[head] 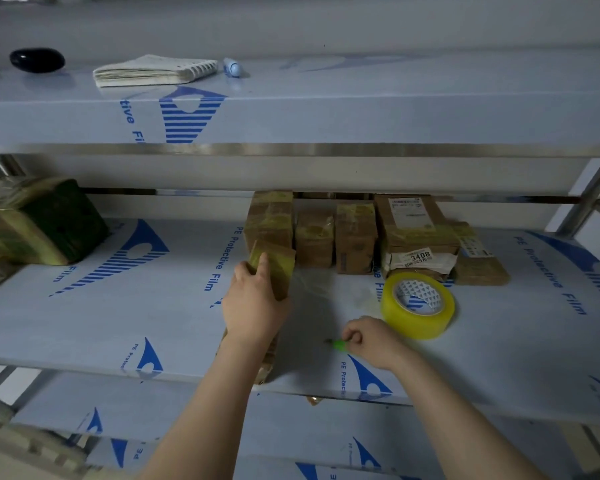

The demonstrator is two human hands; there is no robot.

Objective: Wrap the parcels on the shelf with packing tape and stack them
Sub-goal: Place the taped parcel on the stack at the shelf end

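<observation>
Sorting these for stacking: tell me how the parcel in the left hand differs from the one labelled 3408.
The small parcel is gripped by the left hand and tilted; the 3408 parcel lies flat under another box. The small parcel is narrower, the 3408 parcel wider. The small parcel shows yellowish tape; the 3408 parcel bears a white label. Both are on the same shelf.

Parcels (314,237): 7 in the centre group. Left parcels (42,220): 2. Possibly 1 more under the forearm, mostly hidden, so not counted. Sure total: 9.
Tape roll (413,323): 1.
Green tool (338,345): 1.
Notebook (153,71): 1.
Black ovoid (37,59): 1.
Small blue-white item (232,67): 1.
Shelf boards (118,323) seen: at least 3.
</observation>
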